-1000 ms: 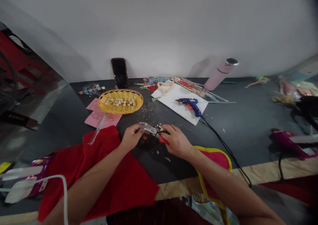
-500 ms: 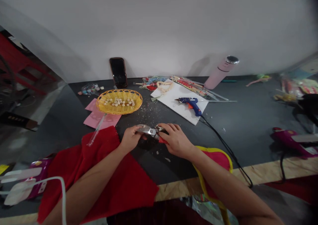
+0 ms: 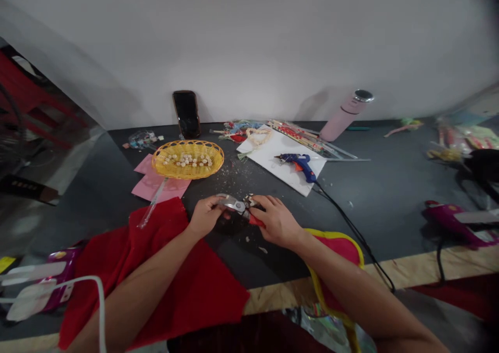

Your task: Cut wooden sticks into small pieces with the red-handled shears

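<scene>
Right hand [image 3: 278, 223] is wrapped around the red handle of a silver plier-like tool [image 3: 237, 205]; the grasp looks firm, thumb and fingers on the handle. The tool lies roughly level between the two hands, its metal head pointing left from the grip. Left hand [image 3: 205, 217] is at that head, fingertips drawn together; view is small and dim here, so I cannot tell whether they pinch the metal itself or a small piece held against it. Pale crumbs [image 3: 251, 199] show right at the grip, and more specks are scattered on the dark tabletop [image 3: 390, 197] beyond it and just nearer the body. Beyond the grip and to the left: yellow woven basket [image 3: 187, 174] containing small whitish pieces [image 3: 189, 160], its near side over pink sheets [image 3: 173, 189]; a clear stick [image 3: 153, 207] runs from there toward red cloth [image 3: 195, 285], which spreads left of and below the grip, partly under the left forearm. Beyond the grip and to the right: blue glue gun [image 3: 300, 165] resting on a white board [image 3: 268, 158], black cord [image 3: 351, 228] trailing right and toward the body. Farther beyond, by the wall: upright phone [image 3: 187, 114] on the left, pink bottle [image 3: 345, 116] on the right.
</scene>
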`<state>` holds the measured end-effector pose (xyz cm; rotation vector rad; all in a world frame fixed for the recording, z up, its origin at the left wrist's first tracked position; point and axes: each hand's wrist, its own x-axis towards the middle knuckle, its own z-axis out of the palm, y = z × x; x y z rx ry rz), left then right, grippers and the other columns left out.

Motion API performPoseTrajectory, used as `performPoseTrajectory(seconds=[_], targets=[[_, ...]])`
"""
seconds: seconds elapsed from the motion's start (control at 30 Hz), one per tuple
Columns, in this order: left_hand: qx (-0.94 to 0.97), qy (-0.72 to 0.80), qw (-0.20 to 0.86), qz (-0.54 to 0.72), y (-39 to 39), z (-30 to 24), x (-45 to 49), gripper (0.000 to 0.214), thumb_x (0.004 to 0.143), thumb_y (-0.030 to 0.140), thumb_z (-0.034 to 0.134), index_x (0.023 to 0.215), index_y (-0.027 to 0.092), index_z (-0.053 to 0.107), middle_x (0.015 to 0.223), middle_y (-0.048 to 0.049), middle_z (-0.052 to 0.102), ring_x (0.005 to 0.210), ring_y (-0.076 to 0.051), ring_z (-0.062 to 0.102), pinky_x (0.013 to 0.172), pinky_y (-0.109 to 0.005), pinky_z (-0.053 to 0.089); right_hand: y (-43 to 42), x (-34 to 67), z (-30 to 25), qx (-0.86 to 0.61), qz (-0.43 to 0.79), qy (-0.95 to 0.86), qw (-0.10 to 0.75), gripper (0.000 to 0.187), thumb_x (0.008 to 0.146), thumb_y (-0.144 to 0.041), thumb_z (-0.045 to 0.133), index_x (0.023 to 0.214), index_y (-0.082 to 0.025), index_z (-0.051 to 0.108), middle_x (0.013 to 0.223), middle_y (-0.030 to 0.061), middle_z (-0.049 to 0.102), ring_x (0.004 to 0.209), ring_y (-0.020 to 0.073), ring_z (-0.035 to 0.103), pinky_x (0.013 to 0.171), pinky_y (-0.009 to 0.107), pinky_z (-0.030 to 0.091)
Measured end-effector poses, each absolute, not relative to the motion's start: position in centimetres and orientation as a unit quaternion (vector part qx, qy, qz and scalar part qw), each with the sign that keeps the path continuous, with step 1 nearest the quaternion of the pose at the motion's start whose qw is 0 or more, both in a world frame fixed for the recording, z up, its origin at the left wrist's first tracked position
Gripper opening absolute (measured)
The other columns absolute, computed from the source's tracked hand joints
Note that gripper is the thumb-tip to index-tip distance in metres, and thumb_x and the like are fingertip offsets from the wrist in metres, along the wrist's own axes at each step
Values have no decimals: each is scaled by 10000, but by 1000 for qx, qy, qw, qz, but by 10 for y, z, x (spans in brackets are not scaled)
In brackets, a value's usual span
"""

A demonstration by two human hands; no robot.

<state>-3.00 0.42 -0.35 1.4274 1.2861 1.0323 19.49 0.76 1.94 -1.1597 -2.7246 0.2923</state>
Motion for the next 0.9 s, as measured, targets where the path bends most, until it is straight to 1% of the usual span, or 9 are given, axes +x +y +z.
performPoseTrajectory(seconds=[0.17,0.3,0.4,0.47,0.6,0.73,0.8,0.9], targets=[[560,510,485,437,4,-2,-29,156,781,218,553,764,150,693,748,-24,716,512,-109,614,542,-212,494,5,193,18,-394,101,-910,85,351,723,-116,523,1052,-203,609,1237,96,477,1031,244,451,869,366,374],[540,510,485,461,4,-2,-28,150,773,241,575,776,142,688,878,-48,713,516,-104,610,512,-211,488,5,192,18,-400,105,-905,97,355,736,-118,511,1069,-199,605,1253,101,467,1051,245,445,876,369,371],[551,516,471,457,4,-1,-28,150,791,212,550,814,146,683,822,-36,711,514,-103,609,526,-209,484,6,192,19,-400,103,-905,99,367,737,-125,513,1083,-210,603,1277,100,452,1075,256,431,882,385,361],[571,521,452,445,4,0,-28,165,801,168,516,803,149,680,767,-23,706,507,-99,607,546,-208,484,8,193,20,-397,101,-907,95,379,736,-125,512,1092,-221,600,1296,95,440,1098,263,416,894,402,346],[616,522,417,417,3,3,-29,236,762,57,470,735,158,681,775,-13,707,536,-96,615,580,-204,485,10,196,25,-382,105,-914,82,419,717,-112,511,1107,-237,596,1330,84,423,1131,274,392,924,438,313],[636,521,403,403,3,1,-31,272,749,26,454,742,167,686,716,1,693,555,-99,619,607,-205,484,12,198,26,-375,107,-918,76,420,722,-119,508,1117,-233,592,1321,85,434,1122,270,400,929,439,313],[635,523,405,398,4,-1,-31,271,751,28,454,740,167,687,735,-2,695,545,-96,614,603,-205,484,12,198,24,-376,106,-918,77,407,728,-122,504,1110,-228,596,1312,89,439,1119,269,403,922,430,321],[629,526,418,392,4,-3,-31,267,757,40,453,735,165,687,814,-17,702,533,-90,609,576,-205,485,13,199,22,-377,106,-917,76,398,724,-129,514,1101,-227,599,1309,93,439,1114,270,406,910,419,330]])
